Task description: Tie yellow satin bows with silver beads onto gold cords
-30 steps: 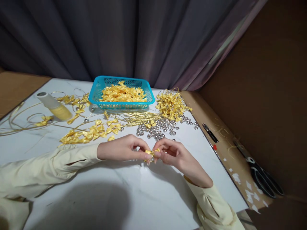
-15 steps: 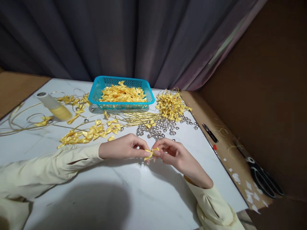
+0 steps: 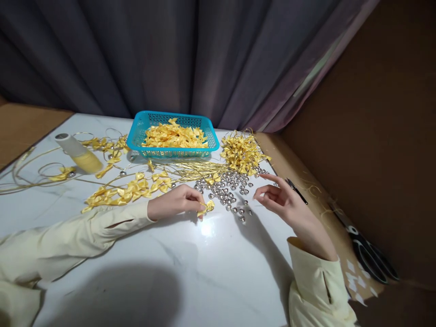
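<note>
My left hand pinches a small yellow ribbon bow just above the white table. Over to the right, my right hand is raised with its fingers apart and nothing in them, its index finger pointing toward a heap of yellow bows with cords. Many silver beads lie scattered between the two hands. Beyond them a bundle of gold cords runs to the heap. A row of loose yellow bows lies behind my left forearm.
A blue basket full of yellow bows stands at the back. Left of it is a tilted bottle with yellow contents. Black scissors, a pen and white scraps lie along the right side. A dark curtain hangs behind.
My right hand has let go of the bow and moved right and up, opening its fingers. My left hand keeps the bow, shifted slightly left and up.
</note>
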Demonstrator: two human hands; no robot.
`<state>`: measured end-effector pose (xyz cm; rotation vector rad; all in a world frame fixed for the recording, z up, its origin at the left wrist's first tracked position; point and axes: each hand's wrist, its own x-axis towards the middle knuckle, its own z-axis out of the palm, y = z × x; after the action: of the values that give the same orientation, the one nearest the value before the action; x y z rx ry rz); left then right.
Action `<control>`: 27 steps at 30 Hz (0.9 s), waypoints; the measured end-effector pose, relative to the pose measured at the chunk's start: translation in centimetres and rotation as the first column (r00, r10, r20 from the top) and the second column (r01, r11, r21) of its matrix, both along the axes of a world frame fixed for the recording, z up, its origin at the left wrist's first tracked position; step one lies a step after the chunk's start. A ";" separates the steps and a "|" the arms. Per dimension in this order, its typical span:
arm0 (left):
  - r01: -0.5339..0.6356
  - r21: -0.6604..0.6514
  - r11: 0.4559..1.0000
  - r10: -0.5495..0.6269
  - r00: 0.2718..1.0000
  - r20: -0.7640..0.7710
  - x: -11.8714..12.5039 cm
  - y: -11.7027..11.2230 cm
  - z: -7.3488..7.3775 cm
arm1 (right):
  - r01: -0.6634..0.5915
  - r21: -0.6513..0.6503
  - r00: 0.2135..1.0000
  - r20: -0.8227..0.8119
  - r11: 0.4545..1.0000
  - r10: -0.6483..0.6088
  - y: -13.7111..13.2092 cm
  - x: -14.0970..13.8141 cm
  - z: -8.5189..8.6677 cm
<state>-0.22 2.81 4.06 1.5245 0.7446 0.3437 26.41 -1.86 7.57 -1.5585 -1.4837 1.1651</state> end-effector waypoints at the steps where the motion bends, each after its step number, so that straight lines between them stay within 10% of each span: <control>1: -0.023 -0.018 1.000 0.023 1.000 0.016 0.0 0.0 -0.3 | -0.003 0.000 1.000 0.016 1.000 0.003 0.0 0.4 -0.1; 17: -0.126 -0.095 0.987 0.142 0.974 0.178 0.1 -0.5 -3.3 | 0.031 -0.072 0.936 -0.348 0.997 -0.054 1.6 3.6 -1.9; 22: -0.064 -0.141 0.988 0.094 0.971 0.221 -0.1 -0.4 -3.2 | -0.131 -0.022 0.991 0.016 0.991 0.131 1.3 1.1 -2.3; 27: 0.026 -0.127 0.992 0.008 0.965 0.261 -0.2 -0.5 -3.4 | -0.417 0.119 0.879 0.304 0.901 0.366 0.1 -5.3 -3.1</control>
<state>-0.38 2.35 0.69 1.3285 0.5405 0.4704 21.12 -1.75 4.45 -1.3703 -2.1084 1.0173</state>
